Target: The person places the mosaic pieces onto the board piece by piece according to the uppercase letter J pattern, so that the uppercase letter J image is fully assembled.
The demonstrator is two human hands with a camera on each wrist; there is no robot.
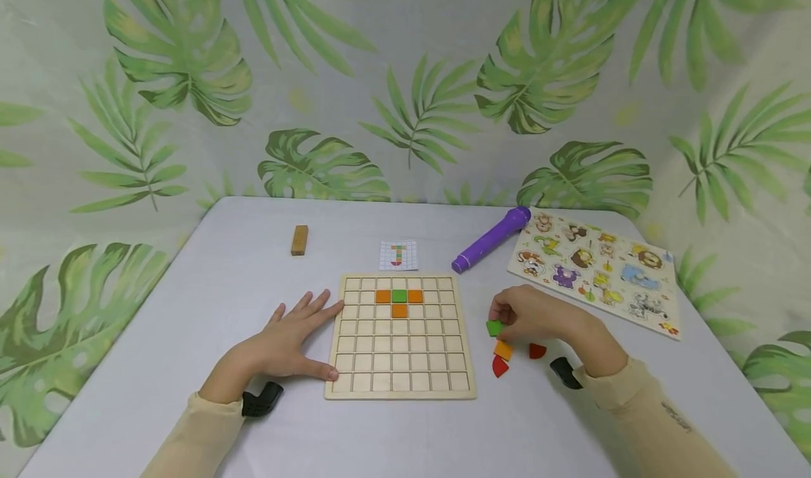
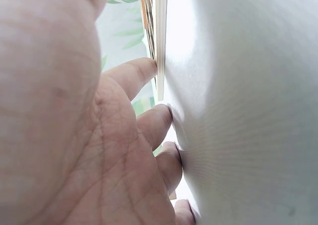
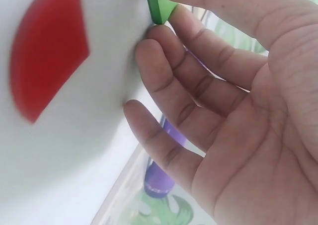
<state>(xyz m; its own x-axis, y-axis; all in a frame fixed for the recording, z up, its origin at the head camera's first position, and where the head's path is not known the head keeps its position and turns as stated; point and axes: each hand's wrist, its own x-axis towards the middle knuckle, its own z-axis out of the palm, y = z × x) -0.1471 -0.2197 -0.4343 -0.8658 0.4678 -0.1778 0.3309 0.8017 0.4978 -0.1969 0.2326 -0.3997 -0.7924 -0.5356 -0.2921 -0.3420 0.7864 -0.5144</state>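
Observation:
A wooden grid board (image 1: 431, 362) lies mid-table. On it, a green square tile (image 1: 399, 296) sits between two orange ones, with an orange tile (image 1: 399, 311) directly below. My left hand (image 1: 285, 341) has its fingers spread, with index finger and thumb touching the board's left edge. Right of the board, my right hand (image 1: 535, 312) pinches another green tile (image 3: 160, 6) between thumb and index finger, close to the tabletop. Just below that hand lie an orange tile (image 1: 503, 350) and a red quarter-round piece (image 1: 500, 367). A second red piece (image 1: 537, 351) lies under the wrist.
A small pattern card (image 1: 405, 255) lies behind the board. Further right are a purple microphone-shaped stick (image 1: 491, 240) and an animal picture board (image 1: 595, 274). At the back left stands a wooden block (image 1: 300, 240). A leaf-patterned cloth hangs behind the white table (image 1: 241, 253).

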